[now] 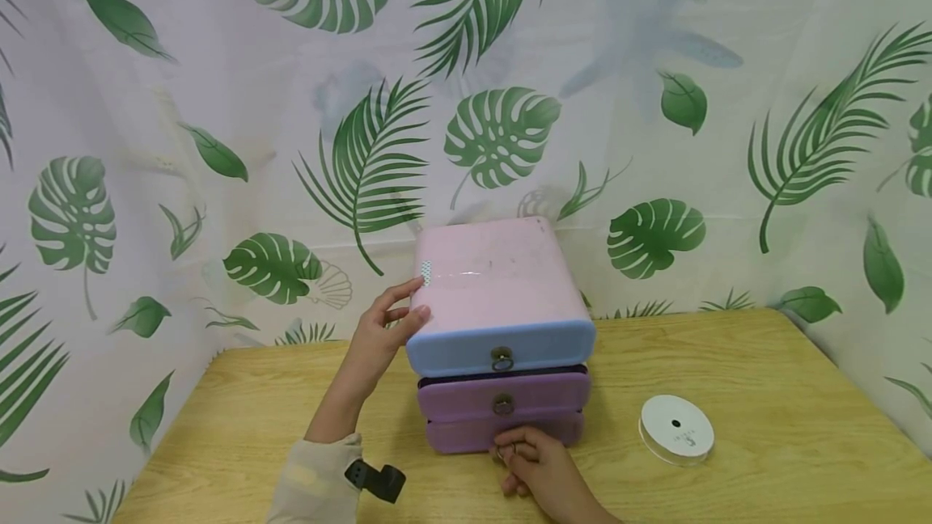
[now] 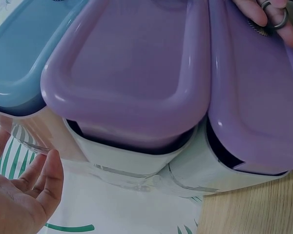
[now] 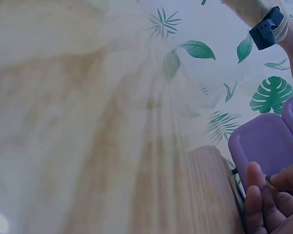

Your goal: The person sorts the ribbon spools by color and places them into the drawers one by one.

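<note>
A three-tier drawer cabinet [image 1: 502, 273] with a pink top stands on the table. Its upper drawer front [image 1: 451, 352] is blue; the middle drawer [image 1: 459, 399] and bottom drawer [image 1: 459, 437] are purple. My right hand [image 1: 542, 467] pinches the ring pull [image 2: 278, 17] of the bottom drawer between thumb and fingers. At the cabinet's upper left side, my left hand [image 1: 382, 326] rests with thumb and fingertips against the pink casing. In the left wrist view, both purple drawers stand slightly out from their casings, with dark gaps behind their fronts.
A white ribbon spool [image 1: 675, 427] lies flat on the wooden table [image 1: 764, 395], right of the cabinet. Behind everything hangs a leaf-patterned cloth [image 1: 502, 55]. Ring pulls also hang on the blue drawer and the middle drawer.
</note>
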Available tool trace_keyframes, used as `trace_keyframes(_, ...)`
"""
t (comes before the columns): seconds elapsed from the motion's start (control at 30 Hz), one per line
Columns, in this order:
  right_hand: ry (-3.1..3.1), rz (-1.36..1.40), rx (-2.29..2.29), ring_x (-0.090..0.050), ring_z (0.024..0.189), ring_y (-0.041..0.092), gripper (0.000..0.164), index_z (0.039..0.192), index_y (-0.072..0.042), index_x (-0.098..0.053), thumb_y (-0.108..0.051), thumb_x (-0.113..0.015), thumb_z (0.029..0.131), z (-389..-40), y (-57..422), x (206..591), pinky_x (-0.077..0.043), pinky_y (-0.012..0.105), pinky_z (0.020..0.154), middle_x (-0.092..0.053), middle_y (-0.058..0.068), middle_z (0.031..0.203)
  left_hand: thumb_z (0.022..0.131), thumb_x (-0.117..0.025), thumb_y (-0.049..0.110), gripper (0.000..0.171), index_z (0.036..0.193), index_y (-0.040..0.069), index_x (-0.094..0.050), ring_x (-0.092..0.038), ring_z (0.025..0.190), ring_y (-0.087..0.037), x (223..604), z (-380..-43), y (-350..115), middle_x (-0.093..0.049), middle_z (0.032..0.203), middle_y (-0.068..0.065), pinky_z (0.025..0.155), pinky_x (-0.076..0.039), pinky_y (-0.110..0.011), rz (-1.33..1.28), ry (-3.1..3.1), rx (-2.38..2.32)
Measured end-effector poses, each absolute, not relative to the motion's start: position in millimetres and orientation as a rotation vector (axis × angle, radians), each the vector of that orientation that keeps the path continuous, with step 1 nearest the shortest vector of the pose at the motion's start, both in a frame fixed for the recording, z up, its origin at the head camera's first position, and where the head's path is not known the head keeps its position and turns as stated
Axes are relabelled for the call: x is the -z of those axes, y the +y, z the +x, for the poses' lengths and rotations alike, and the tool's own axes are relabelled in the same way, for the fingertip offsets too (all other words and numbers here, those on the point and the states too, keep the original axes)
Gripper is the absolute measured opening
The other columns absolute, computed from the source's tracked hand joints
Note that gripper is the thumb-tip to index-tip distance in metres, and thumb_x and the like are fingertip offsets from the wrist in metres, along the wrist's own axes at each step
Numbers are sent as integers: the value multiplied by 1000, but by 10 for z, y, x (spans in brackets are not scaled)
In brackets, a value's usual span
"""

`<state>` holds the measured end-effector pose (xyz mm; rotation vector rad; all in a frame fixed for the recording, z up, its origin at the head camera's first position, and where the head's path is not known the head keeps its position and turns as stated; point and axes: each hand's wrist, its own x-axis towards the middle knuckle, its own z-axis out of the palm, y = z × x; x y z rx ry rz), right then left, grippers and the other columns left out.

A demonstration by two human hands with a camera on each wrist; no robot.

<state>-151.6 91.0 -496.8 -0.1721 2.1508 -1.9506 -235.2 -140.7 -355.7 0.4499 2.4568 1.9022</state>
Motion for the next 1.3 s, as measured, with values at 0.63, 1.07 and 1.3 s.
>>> trace_keyframes(0.63,2034,-206,2018,-63,65,12,30,119,11,-54,-7,-53,96,-1437,936,5029,-49,21,59,-69,20,111,93,-61,26,50,142,24,-48,-48,122,-28,3554,-2354,-1398,-39,147,-7,86,-50,-30,430,2468,-1908)
trace_keyframes(1.07,2001,-266,1963,-65,72,13,33,123,10,-53,-8,-51,95,-1400,1031,4967,-52,23,61,-68,15,104,93,-61,26,50,142,27,-48,-48,121,-27,3567,-2357,-1403,-41,145,-7,85,-49,-30,434,2462,-1904)
trace_keyframes(1.3,2032,-238,1883,-64,75,17,31,123,4,-56,-12,-52,96,-1339,1113,4928,-52,26,62,-67,11,107,94,-61,26,50,142,26,-48,-48,123,-27,3558,-2349,-1401,-41,145,-7,89,-49,-32,434,2466,-1897)
